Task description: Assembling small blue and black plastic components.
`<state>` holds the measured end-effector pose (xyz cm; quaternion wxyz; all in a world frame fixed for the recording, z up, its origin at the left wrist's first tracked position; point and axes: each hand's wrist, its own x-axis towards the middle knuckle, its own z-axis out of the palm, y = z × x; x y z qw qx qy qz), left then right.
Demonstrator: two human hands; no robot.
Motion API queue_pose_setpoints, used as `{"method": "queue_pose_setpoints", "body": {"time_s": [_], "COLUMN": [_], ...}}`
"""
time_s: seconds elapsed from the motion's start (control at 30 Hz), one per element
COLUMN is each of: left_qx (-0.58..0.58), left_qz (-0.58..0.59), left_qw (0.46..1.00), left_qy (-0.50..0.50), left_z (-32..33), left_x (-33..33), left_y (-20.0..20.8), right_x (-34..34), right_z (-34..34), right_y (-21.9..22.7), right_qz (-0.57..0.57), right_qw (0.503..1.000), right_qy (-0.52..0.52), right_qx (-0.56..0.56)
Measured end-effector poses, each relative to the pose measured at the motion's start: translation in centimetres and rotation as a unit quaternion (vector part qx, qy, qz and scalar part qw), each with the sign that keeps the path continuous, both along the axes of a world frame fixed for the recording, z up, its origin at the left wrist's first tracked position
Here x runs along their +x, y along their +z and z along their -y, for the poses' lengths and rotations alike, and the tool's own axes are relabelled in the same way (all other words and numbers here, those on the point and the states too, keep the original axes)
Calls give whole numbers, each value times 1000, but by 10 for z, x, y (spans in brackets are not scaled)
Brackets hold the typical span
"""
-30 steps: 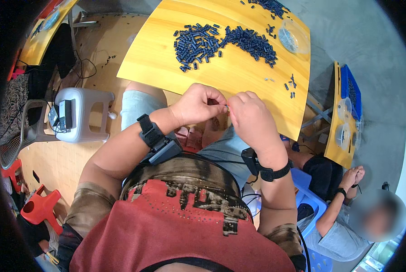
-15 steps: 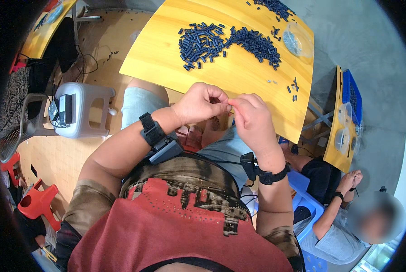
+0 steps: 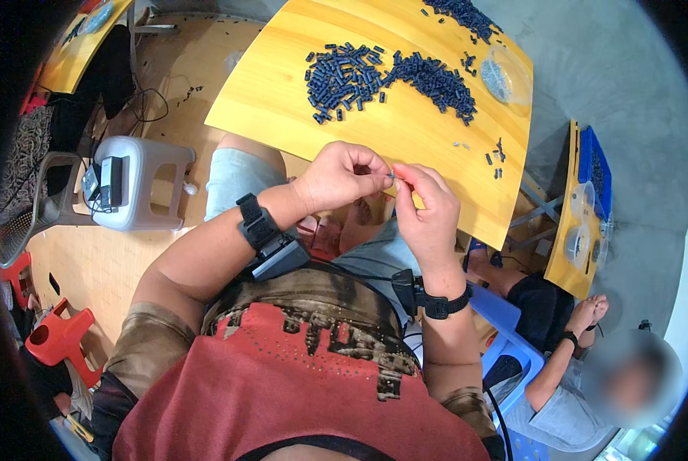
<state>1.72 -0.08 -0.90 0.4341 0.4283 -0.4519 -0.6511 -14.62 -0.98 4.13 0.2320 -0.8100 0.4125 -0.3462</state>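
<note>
Close to the near edge of the yellow table (image 3: 282, 107), my two hands meet fingertip to fingertip. My left hand (image 3: 342, 178) is closed in a pinch on a small dark part (image 3: 391, 176), mostly hidden by the fingers. My right hand (image 3: 428, 206) pinches at the same spot from the other side, its thumb and forefinger pressed together; what it grips is too small to make out. Beyond them lie a heap of small black tubular pieces (image 3: 344, 81) and a second heap of black pieces (image 3: 436, 83). A few loose black pieces (image 3: 499, 154) rest to the right.
A clear round tray (image 3: 505, 74) of tiny silvery parts stands at the table's right, near another black heap (image 3: 467, 17). A grey-white stool (image 3: 148, 184) is at left, red stools (image 3: 63, 338) below it. To the right, another person (image 3: 559, 384) sits by a yellow table (image 3: 570, 253).
My right hand has turned and its fingers have shifted slightly, uncovering a bit of the small dark part. My right forearm has moved a little left. The left hand stays almost in place.
</note>
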Motion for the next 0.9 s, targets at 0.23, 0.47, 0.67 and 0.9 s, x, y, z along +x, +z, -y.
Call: {"method": "queue_pose_setpoints", "body": {"time_s": [0.23, 0.47, 0.67, 0.9], "left_qx": [10, -24, -91, -137], "left_qz": [-7, 18, 80, 136], "left_qw": [1000, 1000, 993, 981], "left_qy": [-3, -1, 0, -20], "left_z": [0, 0, 1, 0], "left_x": [-2, -3, -4, -1], "left_y": [1, 1, 8, 14], "right_x": [-4, -6, -15, -15], "right_z": [1, 6, 11, 13], "right_y": [-5, -9, -22, -19], "right_qz": [33, 75, 153, 221], "right_qw": [998, 992, 956, 915], "right_qy": [-23, -11, -19, 7], "right_qx": [47, 100, 251, 339]}}
